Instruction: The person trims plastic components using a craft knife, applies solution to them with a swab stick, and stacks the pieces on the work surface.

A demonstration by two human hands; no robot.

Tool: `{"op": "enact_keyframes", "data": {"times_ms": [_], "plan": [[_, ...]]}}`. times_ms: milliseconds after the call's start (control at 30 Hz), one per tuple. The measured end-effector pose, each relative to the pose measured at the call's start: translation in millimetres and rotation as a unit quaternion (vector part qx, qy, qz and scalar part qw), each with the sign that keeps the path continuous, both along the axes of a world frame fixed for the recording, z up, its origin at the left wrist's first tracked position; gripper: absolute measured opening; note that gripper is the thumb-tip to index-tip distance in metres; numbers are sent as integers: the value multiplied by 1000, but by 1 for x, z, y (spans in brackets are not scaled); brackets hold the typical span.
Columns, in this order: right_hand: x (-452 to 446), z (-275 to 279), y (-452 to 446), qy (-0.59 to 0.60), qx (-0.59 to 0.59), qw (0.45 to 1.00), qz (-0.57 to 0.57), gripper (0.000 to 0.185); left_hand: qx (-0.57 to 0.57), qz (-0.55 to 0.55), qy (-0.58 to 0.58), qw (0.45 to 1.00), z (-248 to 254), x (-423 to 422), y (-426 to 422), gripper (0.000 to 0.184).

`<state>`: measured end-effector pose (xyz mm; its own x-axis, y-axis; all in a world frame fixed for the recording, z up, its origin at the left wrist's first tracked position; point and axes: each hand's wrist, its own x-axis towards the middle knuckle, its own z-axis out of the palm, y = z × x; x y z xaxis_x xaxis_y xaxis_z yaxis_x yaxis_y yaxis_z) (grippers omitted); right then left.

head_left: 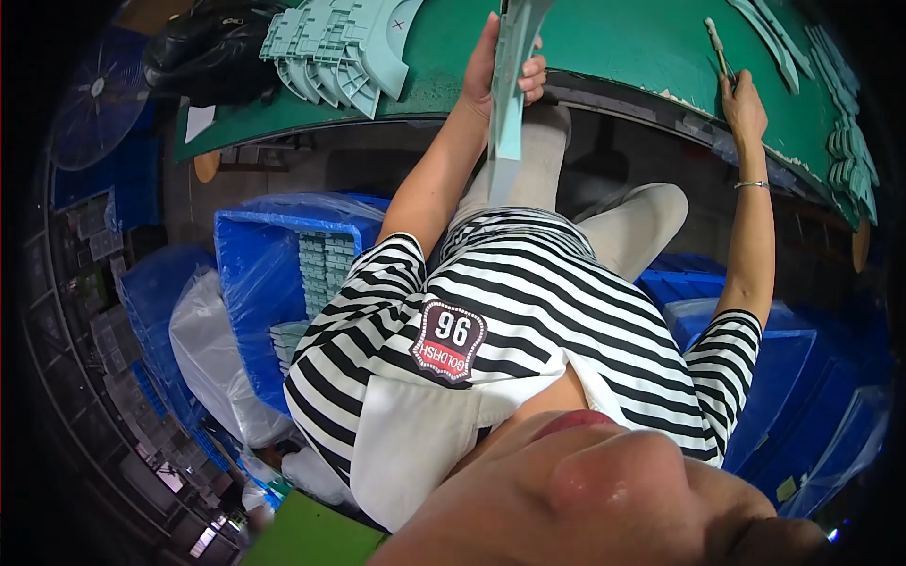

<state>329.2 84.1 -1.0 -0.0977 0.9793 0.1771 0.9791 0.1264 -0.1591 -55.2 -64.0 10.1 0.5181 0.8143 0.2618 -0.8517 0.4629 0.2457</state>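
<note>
My left hand (486,80) is closed around a long pale green plastic part (507,118), held up on end over my lap at the table's front edge. My right hand (746,108) rests at the table edge, fingers closed on a slim tool with a pale, thick end (714,36); its exact kind is unclear. Left of my left hand, several ribbed pale green plastic parts (344,47) stand nested together on the green table (613,42). Beyond my right hand lie curved pale green strips (769,38).
More pale green parts (852,156) line the table's right end. A black bag (212,52) sits at its left end. Beside me on the left is a blue crate (260,274) holding stacked parts, with plastic wrap. Other blue crates (783,368) stand on my right.
</note>
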Motion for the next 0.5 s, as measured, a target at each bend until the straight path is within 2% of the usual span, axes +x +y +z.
{"op": "enact_keyframes", "data": {"times_ms": [67, 100, 200, 233, 300, 367, 400, 467, 500], "plan": [[8, -13, 11, -4, 24, 1000, 18, 35, -37, 70, 121, 989, 13, 0, -4, 61], [4, -11, 9, -6, 35, 999, 27, 32, -5, 70, 120, 990, 14, -2, -1, 61], [-5, -2, -15, 73, 49, 996, 15, 28, -148, 260, 248, 921, 17, -1, 3, 59], [-5, -3, -26, 138, 59, 988, 45, 26, -100, 258, 248, 928, 11, -8, 4, 58], [-30, 26, -79, 266, 23, 959, 93, 18, -97, 283, 294, 908, 15, -7, 2, 58], [-53, 50, -132, 325, 0, 937, 126, 14, -98, 329, 368, 864, 28, 3, -4, 62], [-62, 59, -154, 327, -9, 936, 128, 12, -91, 346, 378, 854, 35, 10, -6, 64], [-75, 63, -182, 289, 85, 934, 195, 10, -76, 373, 398, 835, 44, 24, -9, 68], [-82, 72, -195, 291, 59, 936, 188, 9, -72, 355, 404, 840, 43, 26, -11, 70]]}}
